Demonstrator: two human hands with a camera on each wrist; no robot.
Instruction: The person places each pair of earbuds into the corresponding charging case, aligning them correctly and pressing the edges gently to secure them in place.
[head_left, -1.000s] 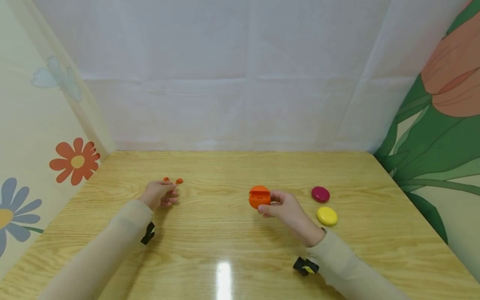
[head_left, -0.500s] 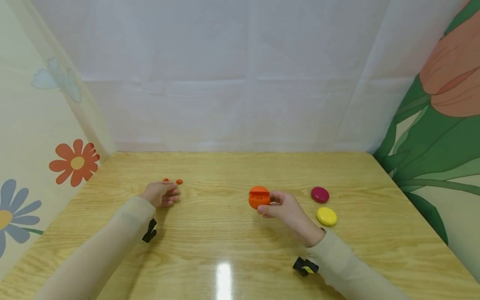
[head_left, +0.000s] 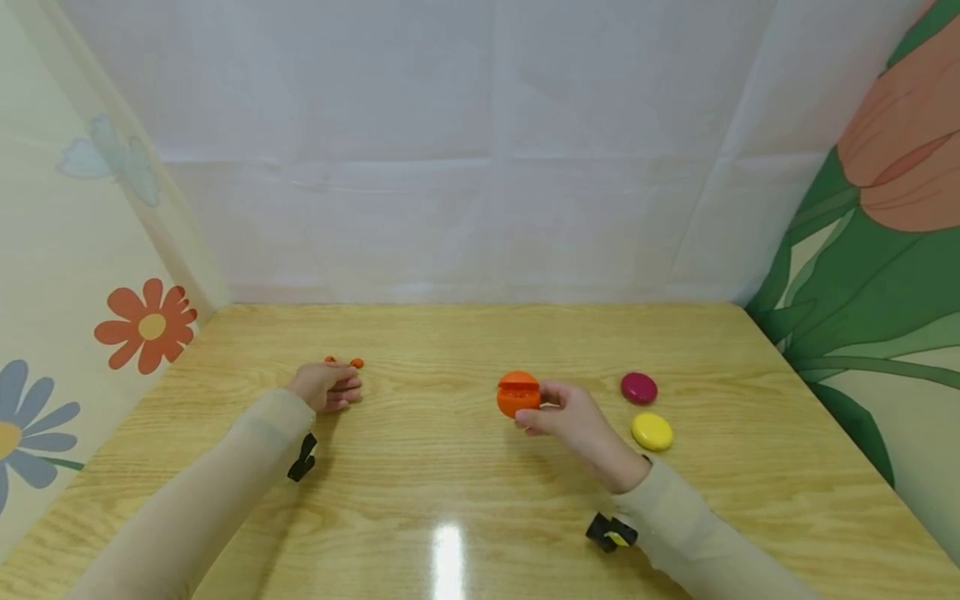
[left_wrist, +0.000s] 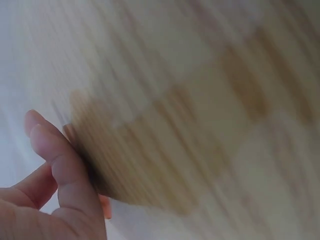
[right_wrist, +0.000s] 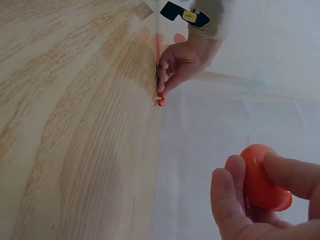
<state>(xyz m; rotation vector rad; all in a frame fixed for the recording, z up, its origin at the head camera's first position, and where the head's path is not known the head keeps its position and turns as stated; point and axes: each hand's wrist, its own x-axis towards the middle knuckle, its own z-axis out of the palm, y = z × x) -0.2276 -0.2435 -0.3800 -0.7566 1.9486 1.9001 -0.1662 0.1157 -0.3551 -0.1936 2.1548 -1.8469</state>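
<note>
My right hand point(head_left: 573, 421) holds a round orange clamshell case point(head_left: 518, 394) above the table, its lid partly raised towards the left. In the right wrist view, the thumb and fingers grip the orange case point(right_wrist: 262, 177) from both sides. My left hand point(head_left: 324, 387) is low at the table's left part, beside two small orange pieces that look like earbuds. Its fingertips are at the right earbud point(head_left: 357, 363); the left earbud point(head_left: 330, 359) is partly hidden behind the hand. Whether the fingers pinch an earbud or only touch it is hidden. The left wrist view shows the left hand's fingers point(left_wrist: 55, 150) reaching along the wood.
On the right of the wooden table point(head_left: 450, 467) lie a magenta round case point(head_left: 639, 387) and, nearer, a yellow round case point(head_left: 652, 432). A white cloth point(head_left: 480, 208) closes off the back. Flower-printed panels stand on both sides.
My left wrist has shifted slightly to the right and its fingertips stay by the earbuds. The right hand and the orange case hold nearly still.
</note>
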